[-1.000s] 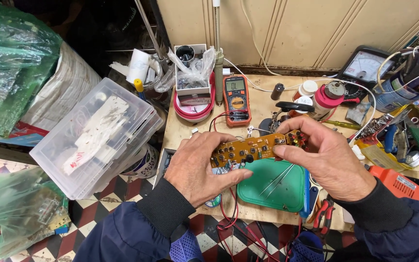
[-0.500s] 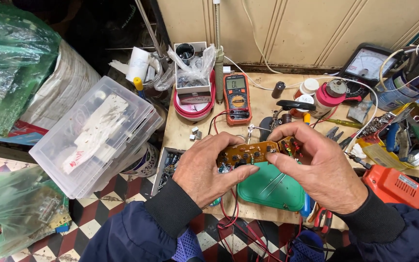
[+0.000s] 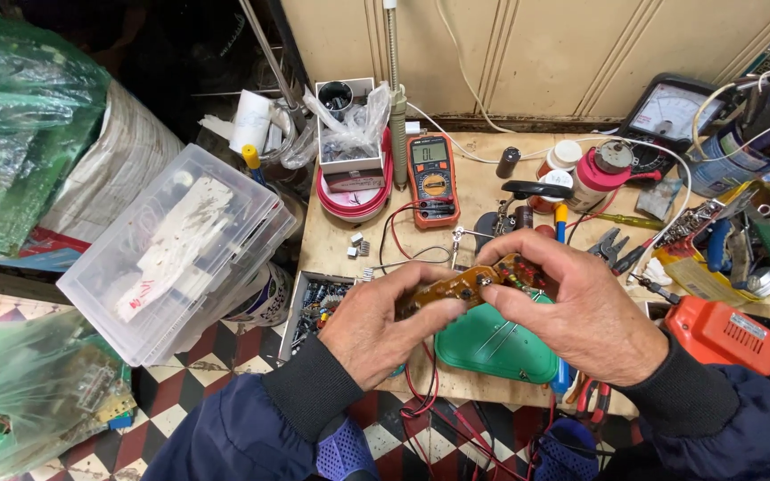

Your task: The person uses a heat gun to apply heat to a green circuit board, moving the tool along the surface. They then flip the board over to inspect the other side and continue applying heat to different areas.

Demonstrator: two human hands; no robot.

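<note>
Showing brown circuit board [image 3: 472,283] held above green plastic cover [image 3: 497,341] on table [image 3: 340,245], approx. centre. Left hand [image 3: 376,331] grip pinches board's left end; right hand [image 3: 581,312] grip clasps right end. Orange multimeter [image 3: 431,178] lies behind; orange tool [image 3: 728,331] at right.

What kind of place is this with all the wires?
Probably an electronics repair bench. Both hands hold a circuit board, an orange multimeter sits on the table, and pliers lie nearby.

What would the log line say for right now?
left hand: holds circuit board | right hand: pinches board | below: green cover
</note>
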